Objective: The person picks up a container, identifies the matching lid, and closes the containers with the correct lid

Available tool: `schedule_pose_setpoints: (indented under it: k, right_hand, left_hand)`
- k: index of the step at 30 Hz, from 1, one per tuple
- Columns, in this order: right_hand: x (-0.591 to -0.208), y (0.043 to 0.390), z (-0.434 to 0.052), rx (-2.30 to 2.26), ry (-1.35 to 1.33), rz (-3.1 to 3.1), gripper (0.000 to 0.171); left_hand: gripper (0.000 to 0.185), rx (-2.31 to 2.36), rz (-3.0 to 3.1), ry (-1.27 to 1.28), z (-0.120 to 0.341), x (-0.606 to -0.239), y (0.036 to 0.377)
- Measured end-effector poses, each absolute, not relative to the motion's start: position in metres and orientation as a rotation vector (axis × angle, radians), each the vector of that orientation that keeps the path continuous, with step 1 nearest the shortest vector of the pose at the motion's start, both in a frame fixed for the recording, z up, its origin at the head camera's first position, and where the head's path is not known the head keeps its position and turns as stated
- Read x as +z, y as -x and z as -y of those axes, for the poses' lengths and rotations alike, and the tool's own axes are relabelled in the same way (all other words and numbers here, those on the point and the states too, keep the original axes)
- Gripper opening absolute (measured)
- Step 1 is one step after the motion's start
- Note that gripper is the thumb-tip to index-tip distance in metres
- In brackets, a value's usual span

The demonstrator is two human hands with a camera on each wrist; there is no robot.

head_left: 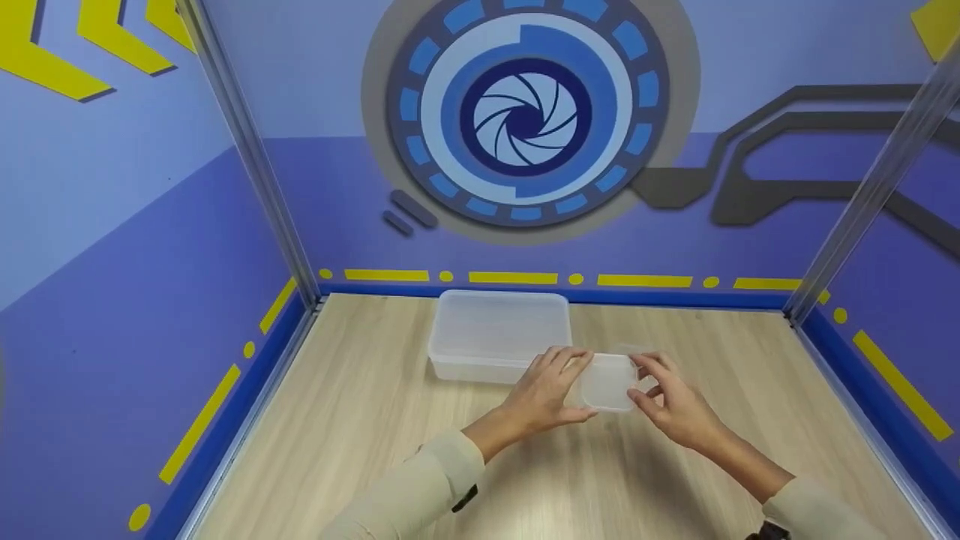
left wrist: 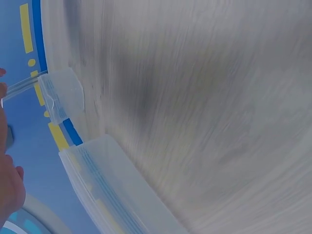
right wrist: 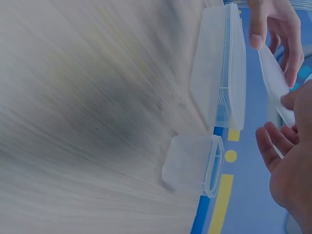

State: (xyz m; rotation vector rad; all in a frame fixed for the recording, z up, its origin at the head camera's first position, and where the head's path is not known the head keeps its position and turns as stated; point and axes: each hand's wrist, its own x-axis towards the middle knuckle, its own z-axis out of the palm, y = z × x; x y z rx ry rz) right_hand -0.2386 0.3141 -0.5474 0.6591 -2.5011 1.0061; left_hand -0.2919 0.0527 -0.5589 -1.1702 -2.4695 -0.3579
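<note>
Between both hands is a small square translucent lid [head_left: 609, 382], raised above the table. My left hand [head_left: 541, 394] grips its left side, with the thumb at the near corner and the fingers at the far one. At the right edge, the thumb and fingertips of my right hand [head_left: 684, 411] pinch the lid. A small clear square box [right wrist: 187, 165] stands on the table beyond them, mostly hidden behind the lid and right hand in the head view. Left of it is a large translucent rectangular box [head_left: 501, 330] with its top covered.
The wood-grain table [head_left: 360, 420] is bounded by a blue back wall [head_left: 322, 195] and side walls. Metal posts [head_left: 251, 150] rise at the back corners. The large box stands close to the back edge.
</note>
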Motion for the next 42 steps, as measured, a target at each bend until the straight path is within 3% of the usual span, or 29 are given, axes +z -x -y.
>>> schedule_pose_setpoints:
  k: [7, 14, 42]
  right_hand:
    - [-0.552, 0.237, -0.316, 0.924, -0.684, 2.551, 0.08]
    - [-0.552, 0.235, -0.319, 0.85, -0.67, 2.595, 0.091]
    - [-0.528, 0.261, -0.332, 0.905, -0.523, 2.678, 0.089]
  left_hand:
    - [0.089, -0.462, 2.512, 1.221, -0.051, -0.562, 0.291]
    - [0.088, -0.519, 2.513, 1.239, -0.052, -0.562, 0.291]
    - [0.083, -0.462, 2.609, 1.253, -0.074, -0.531, 0.324]
